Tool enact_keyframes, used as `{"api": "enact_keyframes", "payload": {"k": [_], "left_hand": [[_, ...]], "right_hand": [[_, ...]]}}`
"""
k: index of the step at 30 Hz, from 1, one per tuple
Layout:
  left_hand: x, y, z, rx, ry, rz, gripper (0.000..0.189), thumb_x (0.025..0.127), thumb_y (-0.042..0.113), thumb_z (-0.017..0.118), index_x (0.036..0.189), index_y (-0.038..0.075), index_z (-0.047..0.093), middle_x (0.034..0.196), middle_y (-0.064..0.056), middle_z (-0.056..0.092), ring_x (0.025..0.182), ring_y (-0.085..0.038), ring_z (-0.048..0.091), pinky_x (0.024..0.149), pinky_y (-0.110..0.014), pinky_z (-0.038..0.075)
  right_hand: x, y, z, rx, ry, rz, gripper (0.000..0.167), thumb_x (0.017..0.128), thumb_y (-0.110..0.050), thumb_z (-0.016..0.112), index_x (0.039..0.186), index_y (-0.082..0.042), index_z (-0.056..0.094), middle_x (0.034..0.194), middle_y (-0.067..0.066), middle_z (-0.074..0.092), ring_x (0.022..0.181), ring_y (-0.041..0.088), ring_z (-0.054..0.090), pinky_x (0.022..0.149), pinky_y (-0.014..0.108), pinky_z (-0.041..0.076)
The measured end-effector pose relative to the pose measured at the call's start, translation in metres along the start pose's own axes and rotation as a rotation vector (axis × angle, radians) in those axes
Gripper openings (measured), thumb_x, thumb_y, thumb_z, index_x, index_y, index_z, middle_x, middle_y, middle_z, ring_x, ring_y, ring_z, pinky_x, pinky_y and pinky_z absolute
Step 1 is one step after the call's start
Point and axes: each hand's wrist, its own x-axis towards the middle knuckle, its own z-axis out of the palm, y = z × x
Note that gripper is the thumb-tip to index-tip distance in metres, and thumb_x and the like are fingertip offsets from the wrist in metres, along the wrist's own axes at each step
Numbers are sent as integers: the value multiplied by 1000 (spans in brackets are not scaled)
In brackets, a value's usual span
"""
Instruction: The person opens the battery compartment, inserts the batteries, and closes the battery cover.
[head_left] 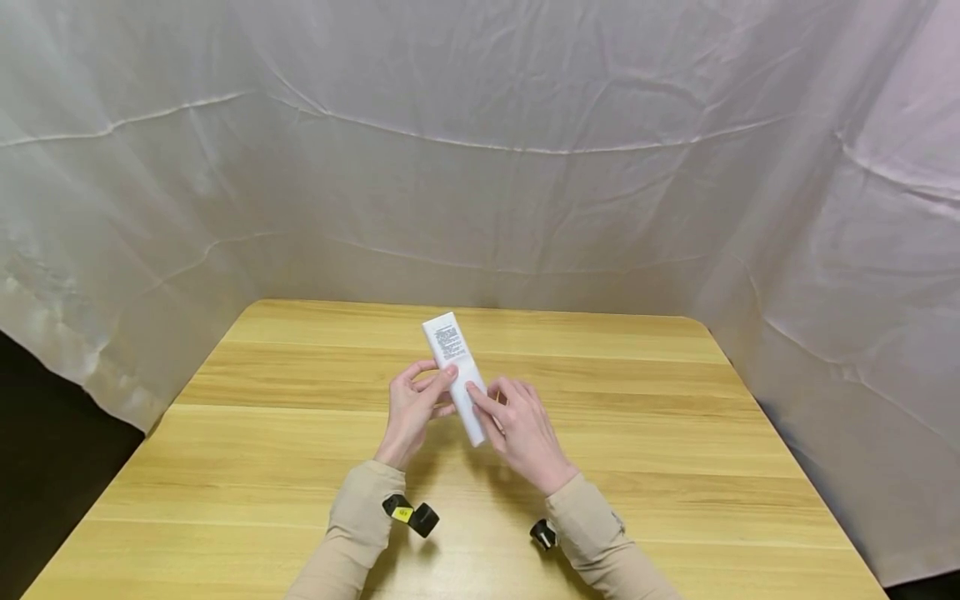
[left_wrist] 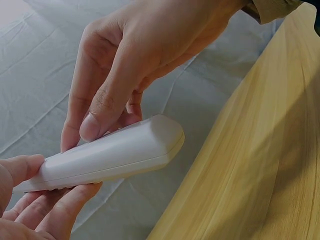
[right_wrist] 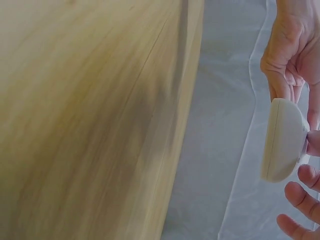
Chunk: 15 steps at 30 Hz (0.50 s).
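A slim white remote control [head_left: 463,367] is held at a slant above the table, printed text on its upward face. My left hand [head_left: 409,408] grips its left side, thumb on top and fingers beneath. From the right, my right hand [head_left: 528,437] touches the same face with its fingertips. In the left wrist view the rounded end of the remote [left_wrist: 150,140] points right, with a seam along its side. Right hand fingers [right_wrist: 300,196] spread beside the remote in the right wrist view; its underside is mostly hidden.
Under both hands lies a light wooden table [head_left: 262,467] with rounded far corners. A pale grey curtain [head_left: 480,192] hangs behind it and along both sides. Black devices [head_left: 423,520] are strapped at the sleeve cuffs.
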Motion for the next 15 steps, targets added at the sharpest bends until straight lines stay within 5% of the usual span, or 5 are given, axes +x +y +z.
{"api": "enact_keyframes", "payload": {"k": [15], "left_hand": [[-1,1,0,4,4,-6,26,94,9,70,115,-1,61,99,-19,78,66,-13,74,60,-28,66]], "right_hand": [[-1,0,0,29,-6,17,34,89,-12,75,123,-10,72,92,2,62,80,14,57,84,37,56]]}}
